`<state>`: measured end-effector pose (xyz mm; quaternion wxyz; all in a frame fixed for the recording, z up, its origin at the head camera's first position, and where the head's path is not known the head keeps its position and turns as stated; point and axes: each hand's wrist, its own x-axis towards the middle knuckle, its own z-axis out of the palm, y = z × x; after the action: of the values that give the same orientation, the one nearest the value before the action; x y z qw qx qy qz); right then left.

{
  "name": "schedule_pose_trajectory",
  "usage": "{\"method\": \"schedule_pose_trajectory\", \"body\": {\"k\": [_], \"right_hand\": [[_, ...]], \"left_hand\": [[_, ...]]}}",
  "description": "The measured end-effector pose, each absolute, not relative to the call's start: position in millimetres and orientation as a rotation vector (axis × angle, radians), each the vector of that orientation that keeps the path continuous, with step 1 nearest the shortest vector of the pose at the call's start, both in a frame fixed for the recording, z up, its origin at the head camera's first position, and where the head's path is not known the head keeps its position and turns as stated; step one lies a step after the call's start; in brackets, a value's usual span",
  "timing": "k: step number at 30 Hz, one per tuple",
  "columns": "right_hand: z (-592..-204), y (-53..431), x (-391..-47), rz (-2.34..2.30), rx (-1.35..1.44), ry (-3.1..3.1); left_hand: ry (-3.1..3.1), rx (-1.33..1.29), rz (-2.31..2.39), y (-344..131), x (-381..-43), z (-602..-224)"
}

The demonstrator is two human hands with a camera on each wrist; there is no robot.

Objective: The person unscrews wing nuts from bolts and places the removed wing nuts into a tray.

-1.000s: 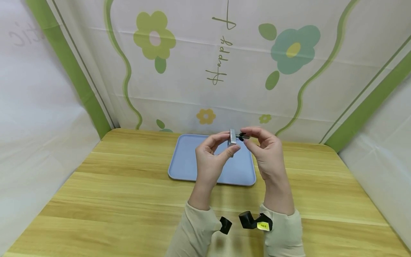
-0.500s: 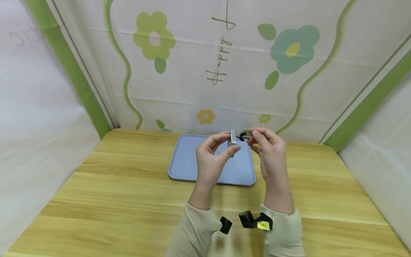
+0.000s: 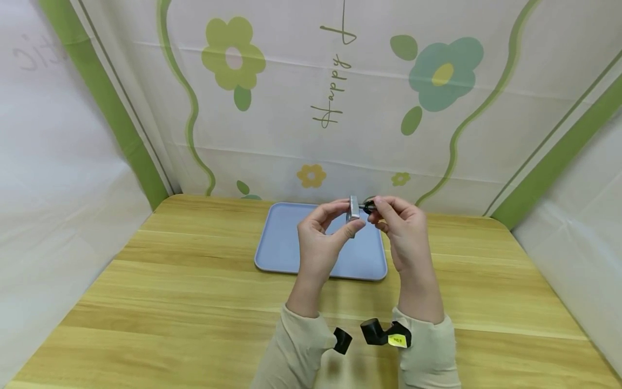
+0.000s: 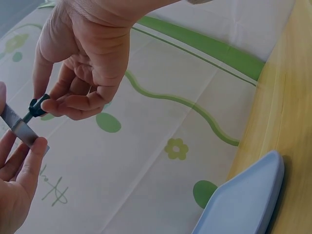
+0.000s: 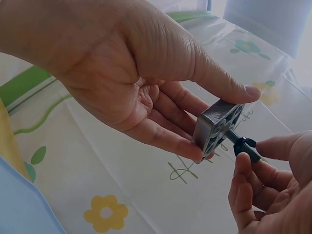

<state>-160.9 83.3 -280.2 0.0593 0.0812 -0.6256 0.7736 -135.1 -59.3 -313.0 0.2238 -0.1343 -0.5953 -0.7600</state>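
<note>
My left hand [image 3: 317,243] grips a square grey metal block [image 5: 208,127] by its edges, thumb on one side and fingers on the other. The block's openwork face, with several cut-out channels, shows in the right wrist view. From its middle sticks out a threaded bolt [image 5: 233,137], and a black wing nut [image 5: 240,146] sits partway along it, apart from the block. Thumb and fingertips of my right hand [image 3: 409,232] pinch the wing nut near the bolt's free end. Both hands are raised over the tray.
A light blue tray [image 3: 277,254] lies on the wooden table [image 3: 194,302] beneath the hands. Behind the table hangs a white curtain [image 3: 282,119] with printed flowers, and further white sheets stand at both sides. Black wrist cameras [image 3: 373,332] stick out from the sleeves.
The right thumb and fingers drew back to the right along the bolt, then came in again onto the wing nut. The left hand and block shifted only slightly right.
</note>
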Motion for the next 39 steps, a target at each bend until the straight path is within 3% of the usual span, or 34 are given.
{"method": "schedule_pose_trajectory", "body": {"k": [39], "right_hand": [[-282.0, 85.2, -159.2, 2.298, 0.487, -1.858]], "left_hand": [[-1.645, -0.345, -2.075, -61.8, -136.2, -314.4]]}}
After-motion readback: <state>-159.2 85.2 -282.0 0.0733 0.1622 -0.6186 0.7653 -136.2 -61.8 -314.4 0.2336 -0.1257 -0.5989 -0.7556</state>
